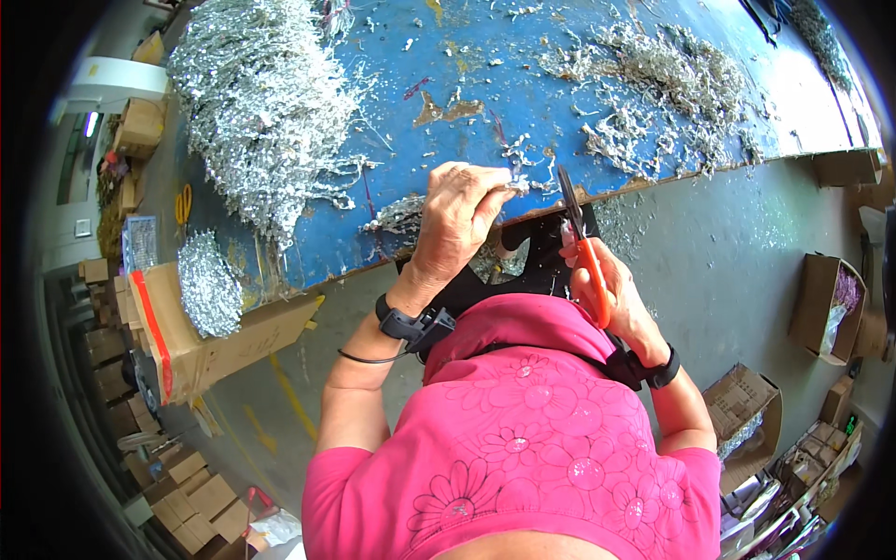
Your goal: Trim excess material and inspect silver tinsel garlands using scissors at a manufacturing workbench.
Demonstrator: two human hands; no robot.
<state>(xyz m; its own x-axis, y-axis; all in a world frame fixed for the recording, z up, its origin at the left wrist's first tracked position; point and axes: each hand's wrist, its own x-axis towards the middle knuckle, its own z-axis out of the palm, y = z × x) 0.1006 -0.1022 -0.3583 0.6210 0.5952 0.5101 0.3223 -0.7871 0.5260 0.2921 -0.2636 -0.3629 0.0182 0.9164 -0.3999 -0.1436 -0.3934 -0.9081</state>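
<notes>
My left hand [455,219] is closed in a pinch above the near edge of the blue table, gripping a silver tinsel strand [397,216]. Part of the strand trails out to the left of the hand, and frayed silver bits stick out past the fingertips. Just to the right, my right hand [618,291] is wrapped round orange-handled scissors [594,271]. Their dark blades point away from me, close to the frayed bits but apart from my left fingers. A big heap of silver tinsel [261,103] lies at the table's left.
Dull trimmed scraps [672,79] are piled at the table's [420,56] right. A cardboard box [205,322] with a silver bundle [209,282] stands at the left corner, near yellow-handled scissors [183,203]. Open boxes [829,308] sit on the floor at right.
</notes>
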